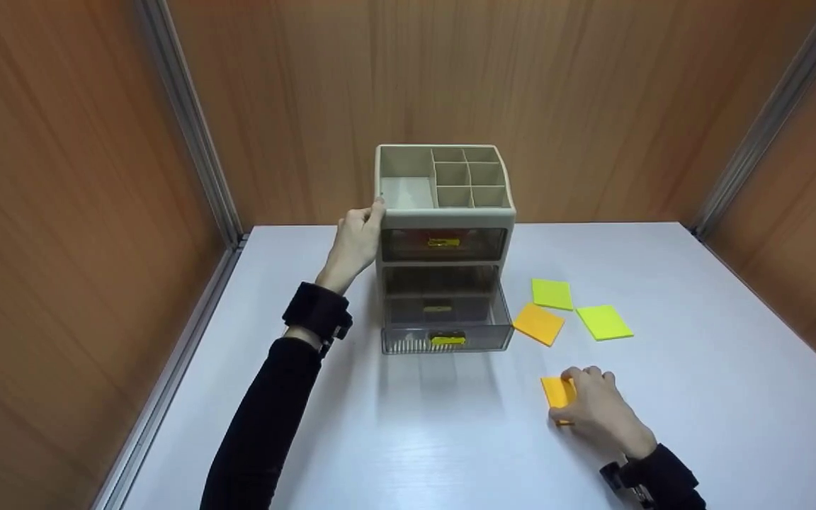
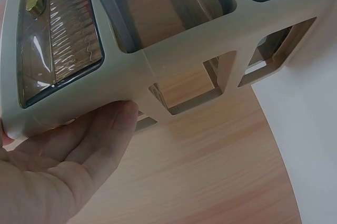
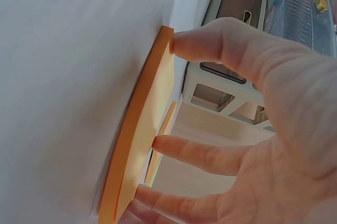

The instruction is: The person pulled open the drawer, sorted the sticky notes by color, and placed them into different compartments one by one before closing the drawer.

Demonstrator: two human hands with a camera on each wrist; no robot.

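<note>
Both hands are well apart. Left hand [image 1: 355, 241] rests with straight fingers against the left side wall of the beige desk organizer [image 1: 443, 212], near its top. Right hand [image 1: 596, 405] lies over an orange sticky-note pad [image 1: 555, 392] flat on the white table [image 1: 698, 397], fingertips curled onto its edges. The organizer's top compartments [image 1: 468, 175] look empty. Its lowest smoky drawer [image 1: 445, 333] is pulled out toward the person, and nothing shows inside it. Between drawer and right hand lie another orange pad [image 1: 538, 324] and two green pads [image 1: 552, 293] [image 1: 603, 322], near one another.
</note>
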